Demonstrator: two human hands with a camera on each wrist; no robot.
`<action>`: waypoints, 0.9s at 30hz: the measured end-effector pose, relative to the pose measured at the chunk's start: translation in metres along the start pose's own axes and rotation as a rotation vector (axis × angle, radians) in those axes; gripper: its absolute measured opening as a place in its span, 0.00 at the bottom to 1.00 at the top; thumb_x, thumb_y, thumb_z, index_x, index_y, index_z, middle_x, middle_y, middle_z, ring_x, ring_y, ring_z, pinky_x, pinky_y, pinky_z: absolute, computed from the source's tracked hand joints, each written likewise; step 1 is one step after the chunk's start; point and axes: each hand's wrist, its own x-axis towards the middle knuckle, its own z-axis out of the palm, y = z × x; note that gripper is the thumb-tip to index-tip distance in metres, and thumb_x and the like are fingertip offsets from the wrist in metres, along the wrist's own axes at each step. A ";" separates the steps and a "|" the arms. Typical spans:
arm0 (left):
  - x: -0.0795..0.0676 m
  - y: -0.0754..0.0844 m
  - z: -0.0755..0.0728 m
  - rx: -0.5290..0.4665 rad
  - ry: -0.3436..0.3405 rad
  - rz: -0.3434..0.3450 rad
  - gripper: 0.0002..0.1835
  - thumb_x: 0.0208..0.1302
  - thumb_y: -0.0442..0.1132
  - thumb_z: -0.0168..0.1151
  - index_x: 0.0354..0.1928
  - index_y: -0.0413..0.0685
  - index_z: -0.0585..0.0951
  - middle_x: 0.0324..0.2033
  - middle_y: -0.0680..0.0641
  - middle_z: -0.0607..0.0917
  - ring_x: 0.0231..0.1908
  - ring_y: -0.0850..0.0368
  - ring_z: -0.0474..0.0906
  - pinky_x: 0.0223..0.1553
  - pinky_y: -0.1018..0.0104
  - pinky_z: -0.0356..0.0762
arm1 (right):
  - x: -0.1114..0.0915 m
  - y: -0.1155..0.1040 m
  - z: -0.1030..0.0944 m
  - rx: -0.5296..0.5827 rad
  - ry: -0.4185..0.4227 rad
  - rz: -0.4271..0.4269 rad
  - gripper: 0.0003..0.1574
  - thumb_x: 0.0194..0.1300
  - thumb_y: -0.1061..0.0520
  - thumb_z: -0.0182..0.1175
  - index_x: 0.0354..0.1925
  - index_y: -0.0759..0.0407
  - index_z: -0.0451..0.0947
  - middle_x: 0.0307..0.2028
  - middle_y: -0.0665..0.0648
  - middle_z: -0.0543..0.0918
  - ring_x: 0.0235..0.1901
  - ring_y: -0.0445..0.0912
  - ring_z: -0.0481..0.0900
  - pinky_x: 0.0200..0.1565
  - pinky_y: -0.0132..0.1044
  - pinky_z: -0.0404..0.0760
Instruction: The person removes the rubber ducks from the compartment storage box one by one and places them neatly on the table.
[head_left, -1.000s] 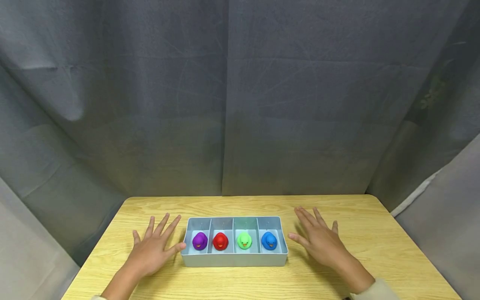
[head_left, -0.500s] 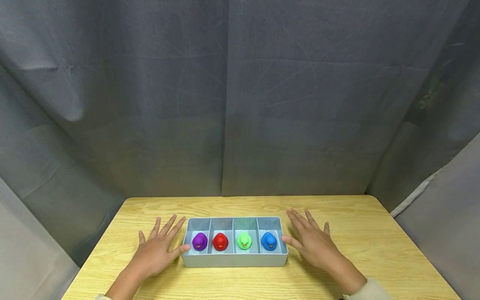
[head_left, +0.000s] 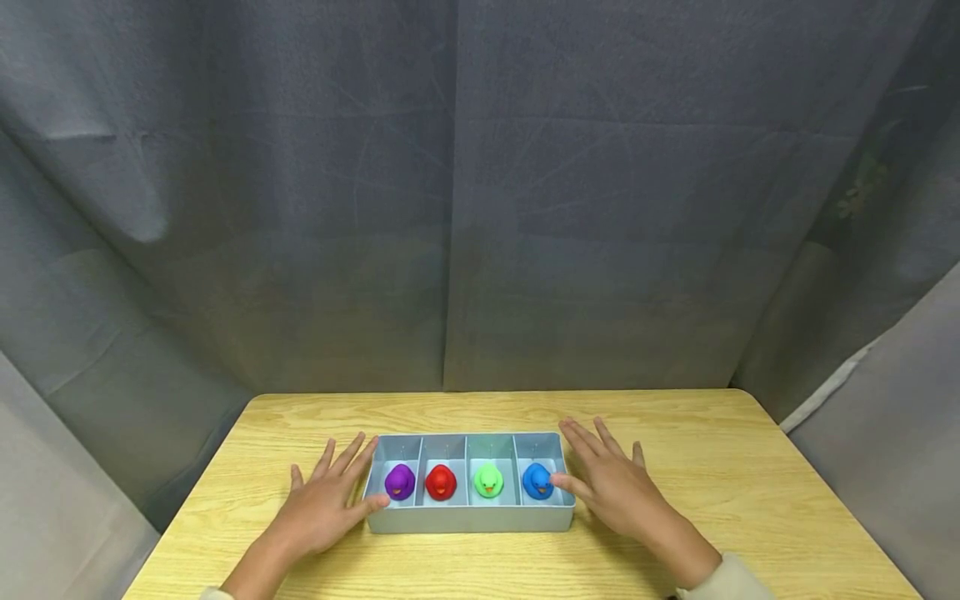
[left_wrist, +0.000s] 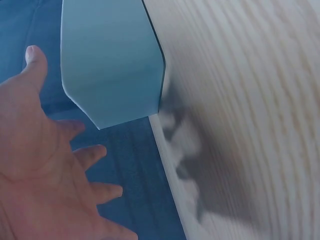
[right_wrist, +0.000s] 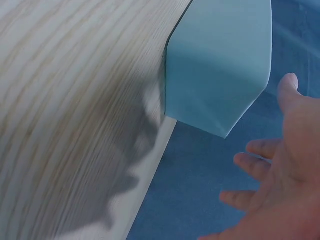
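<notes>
At bottom centre, our left hand (head_left: pixel 321 507) and right hand (head_left: pixel 617 490), spread wide and holding nothing, draw nearer both ends of the tray (head_left: pixel 469 520), now seemingly within reach.

the table (head_left: pixel 480 567) glows warm and bright before me; the curtain (head_left: pixel 337 250) hangs dimmer, a pale sheen at its upper left. in both wrist views colours run cool and hazy, and the left hand (left_wrist: pixel 45 165) and right hand (right_wrist: pixel 290 175) throw soft-edged grey shadows.
</notes>
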 end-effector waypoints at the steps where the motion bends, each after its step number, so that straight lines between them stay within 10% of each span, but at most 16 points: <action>1: 0.000 0.000 0.000 0.000 -0.005 -0.001 0.46 0.69 0.74 0.51 0.83 0.64 0.53 0.81 0.50 0.53 0.79 0.30 0.43 0.61 0.12 0.34 | 0.000 -0.001 0.000 -0.003 -0.002 -0.004 0.52 0.71 0.28 0.56 0.81 0.48 0.56 0.80 0.52 0.59 0.79 0.63 0.49 0.61 0.87 0.46; 27: 0.005 0.007 0.009 -0.070 -0.079 -0.014 0.52 0.67 0.75 0.52 0.84 0.57 0.49 0.80 0.48 0.59 0.78 0.34 0.50 0.65 0.14 0.40 | 0.005 -0.006 0.007 0.197 -0.094 -0.112 0.43 0.75 0.39 0.59 0.79 0.54 0.62 0.77 0.56 0.66 0.77 0.64 0.58 0.69 0.72 0.61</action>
